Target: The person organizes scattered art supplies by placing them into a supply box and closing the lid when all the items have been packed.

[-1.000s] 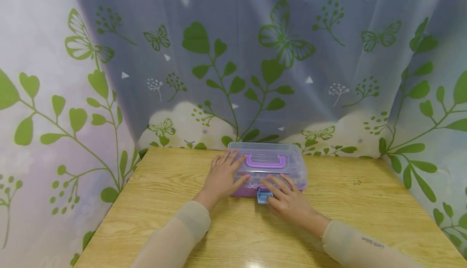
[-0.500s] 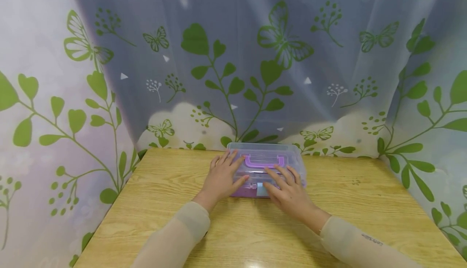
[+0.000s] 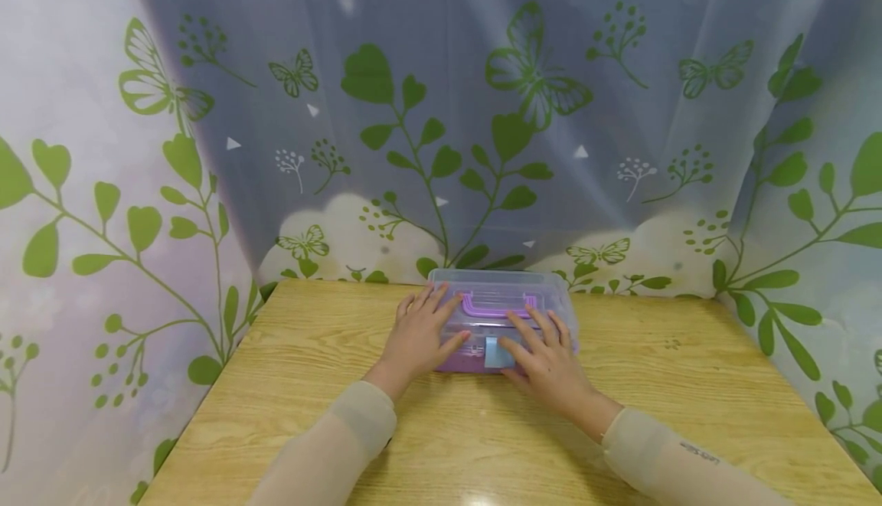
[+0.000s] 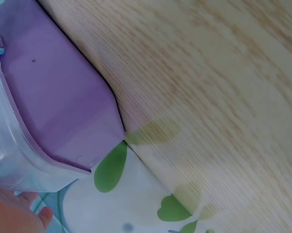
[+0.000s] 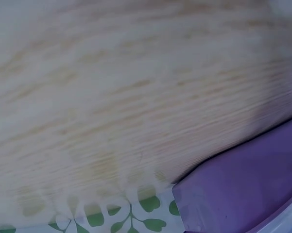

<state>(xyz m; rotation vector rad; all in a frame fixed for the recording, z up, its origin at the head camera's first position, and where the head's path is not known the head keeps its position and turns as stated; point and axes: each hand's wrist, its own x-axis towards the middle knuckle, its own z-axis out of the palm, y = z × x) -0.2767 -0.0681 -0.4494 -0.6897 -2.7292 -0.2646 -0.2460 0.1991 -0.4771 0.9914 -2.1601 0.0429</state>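
Observation:
A storage box with a clear lid [image 3: 551,292] and a purple base [image 4: 63,92] stands near the back of the table. A purple handle [image 3: 499,307] lies flat on the lid. My left hand [image 3: 416,337] rests with spread fingers on the lid's left side; part of it shows in the left wrist view. At the front, a light blue latch [image 3: 494,353] lies flat against the box. My right hand [image 3: 554,368] touches the latch's right side with extended fingers, its thumb low by the base and other fingers over the lid. The right wrist view shows the base but not the hand.
The box stands on a wood-grain table [image 3: 331,322]. Behind it hangs a grey-blue curtain [image 3: 427,16] printed with green leaves and butterflies. Similar printed cloth [image 3: 83,207] borders the table on the left and on the right.
The blue latch, tilted outward and down a second ago, has swung up against the box front. My right hand has shifted slightly up with it. The left hand has stayed in place.

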